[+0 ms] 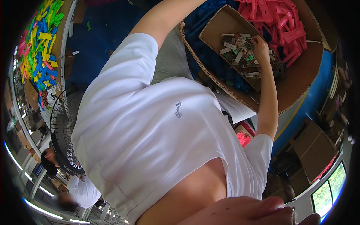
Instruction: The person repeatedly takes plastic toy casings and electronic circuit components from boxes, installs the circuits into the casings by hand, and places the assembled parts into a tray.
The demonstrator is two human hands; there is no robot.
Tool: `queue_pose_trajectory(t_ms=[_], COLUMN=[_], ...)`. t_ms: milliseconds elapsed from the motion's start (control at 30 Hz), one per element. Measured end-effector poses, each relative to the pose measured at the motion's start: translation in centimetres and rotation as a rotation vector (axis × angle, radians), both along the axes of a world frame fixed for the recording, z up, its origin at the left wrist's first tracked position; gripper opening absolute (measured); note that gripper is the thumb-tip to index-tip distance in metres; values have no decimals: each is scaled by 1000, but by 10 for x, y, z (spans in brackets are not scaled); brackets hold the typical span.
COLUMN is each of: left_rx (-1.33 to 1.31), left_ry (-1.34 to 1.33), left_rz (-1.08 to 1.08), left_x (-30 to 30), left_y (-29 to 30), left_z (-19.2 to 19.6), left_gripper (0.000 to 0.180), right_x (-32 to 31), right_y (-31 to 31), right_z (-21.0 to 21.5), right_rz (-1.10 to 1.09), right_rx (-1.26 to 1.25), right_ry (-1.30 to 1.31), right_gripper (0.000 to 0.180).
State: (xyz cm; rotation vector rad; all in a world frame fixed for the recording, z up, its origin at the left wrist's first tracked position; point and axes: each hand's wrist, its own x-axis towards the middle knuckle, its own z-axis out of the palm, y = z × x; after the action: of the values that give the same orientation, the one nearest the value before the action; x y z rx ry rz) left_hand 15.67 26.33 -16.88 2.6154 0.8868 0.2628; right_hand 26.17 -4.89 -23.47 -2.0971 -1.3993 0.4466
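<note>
My right hand (pixel 260 45) reaches into a shallow cardboard tray (pixel 219 28) and rests on a pile of small white, green and metal parts (pixel 242 56). Its fingers curl down into the pile, and I cannot see whether they hold a piece. My right forearm runs down from the hand to my white shirt sleeve. My left arm rises toward the top edge of the picture, and my left hand is out of view. My white shirt fills the middle of the picture.
The tray lies in a larger cardboard box (pixel 300 80) with pink plastic pieces (pixel 277 20) and blue ones (pixel 212 62). A black fan (pixel 62 123) and a table of mixed coloured plastic pieces (pixel 39 48) stand at left. Another person (pixel 80 189) is at lower left. Brown boxes (pixel 315 150) stand at right.
</note>
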Motion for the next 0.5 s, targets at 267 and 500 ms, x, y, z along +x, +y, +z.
queue_pose_trajectory(t_ms=[267, 500], left_rx=[-607, -1007], left_ry=[-442, -775], left_rz=[-81, -546], left_x=[-49, -103], left_y=[-28, -128], left_z=[73, 134], left_gripper=[73, 65], right_x=[-28, -64], right_y=[-11, -30], right_z=[106, 177], right_rz=[2, -185], right_rx=[357, 521], right_ry=[31, 283], right_gripper=[14, 13])
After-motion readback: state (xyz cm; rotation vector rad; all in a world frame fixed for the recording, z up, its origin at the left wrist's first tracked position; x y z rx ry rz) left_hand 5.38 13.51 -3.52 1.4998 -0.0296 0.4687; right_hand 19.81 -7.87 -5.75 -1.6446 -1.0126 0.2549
